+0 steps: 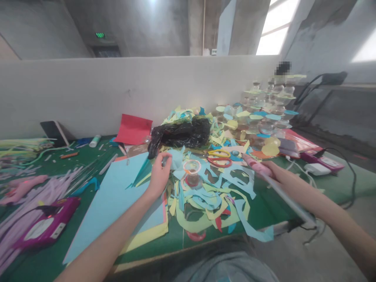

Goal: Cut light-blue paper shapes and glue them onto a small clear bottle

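Note:
My right hand is wrapped round a pink hot glue gun. The gun's tip points left, and a long pale glue stick runs out behind it toward the table edge. My left hand is closed in a pinch beside a light blue paper scrap; what the fingertips hold, if anything, is hidden. Between the hands stands a small clear plastic cup with a reddish rim. Around it lie curled blue and yellow paper offcuts. Behind the cup rest yellow-handled scissors and red-handled scissors.
A stack of coloured paper lies at left, near a purple box and another pink glue gun. A black plastic bag sits at the back. Stacked clear cups with paper discs rise at back right.

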{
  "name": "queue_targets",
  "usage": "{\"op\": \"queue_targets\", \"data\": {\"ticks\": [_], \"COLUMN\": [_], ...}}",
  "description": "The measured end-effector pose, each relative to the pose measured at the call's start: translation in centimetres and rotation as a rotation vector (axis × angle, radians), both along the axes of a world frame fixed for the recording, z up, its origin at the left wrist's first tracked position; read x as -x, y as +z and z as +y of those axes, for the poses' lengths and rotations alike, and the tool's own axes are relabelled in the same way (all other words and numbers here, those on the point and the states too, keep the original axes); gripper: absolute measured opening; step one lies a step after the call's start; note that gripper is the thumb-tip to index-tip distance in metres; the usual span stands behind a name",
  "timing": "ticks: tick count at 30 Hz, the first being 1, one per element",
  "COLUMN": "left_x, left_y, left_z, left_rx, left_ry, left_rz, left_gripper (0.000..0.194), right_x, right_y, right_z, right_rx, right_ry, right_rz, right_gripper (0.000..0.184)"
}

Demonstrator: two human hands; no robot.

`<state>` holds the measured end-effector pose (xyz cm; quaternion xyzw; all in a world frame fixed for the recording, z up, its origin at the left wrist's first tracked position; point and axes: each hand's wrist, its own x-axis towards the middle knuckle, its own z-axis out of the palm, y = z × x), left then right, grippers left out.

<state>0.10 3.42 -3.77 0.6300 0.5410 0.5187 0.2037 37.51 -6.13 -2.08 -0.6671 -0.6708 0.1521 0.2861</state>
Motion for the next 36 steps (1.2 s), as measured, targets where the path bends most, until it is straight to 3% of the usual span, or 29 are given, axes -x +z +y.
{"op": "queue_targets", "data": {"ticks": [4,7,9,12,14,18,21,24,30,36], "left_x": [-0.1,-0.2,-0.2,-0.3,-0.5,-1.2,-1.9,-2.4,-2.8,-2.7], "left_y": [0.5,0.8,0.9,1.0,1.3,2.3,2.9,3.3,3.7,3.6], "left_z": [-0.4,-0.6,-0.7,-0.8,-1.0,-1.8,-2.3,-2.6,-3.2,-3.3], "left_rx": [0.008,0.001,-0.017,-0.068,-0.103,-0.154,-0.144,-0.096,-0.090,-0.028], "left_ry": [-0.003,-0.016,-0.021,-0.012,-0.018,-0.051,-0.070,-0.099,-0.147,-0.184], "left_rz": [0.002,-0.024,-0.052,-0.123,-0.180,-0.241,-0.253,-0.261,-0.200,-0.111], "left_gripper": [0.014,0.015,0.015,0.018,0.020,0.021,0.022,0.024,0.022,0.020], "right_x": [-0.6,-0.2,0.4,1.9,3.4,7.3,10.4,13.1,15.5,15.1], "right_y": [-3.6,-5.4,-5.5,-4.0,-2.2,2.0,4.8,6.5,6.4,5.0], "right_z": [1.6,2.0,1.7,1.2,0.9,1.4,2.5,4.0,7.0,7.2], "right_rx": [-0.082,-0.112,-0.146,-0.221,-0.262,-0.330,-0.265,-0.196,-0.148,-0.049], "right_ry": [0.040,-0.065,-0.136,-0.159,-0.152,0.022,0.170,0.317,0.548,0.527], "right_rz": [-0.313,-0.555,-0.691,-0.797,-0.727,-0.331,-0.057,0.076,0.207,0.274], "right_gripper": [0.039,0.042,0.042,0.040,0.041,0.036,0.035,0.035,0.032,0.032]}}
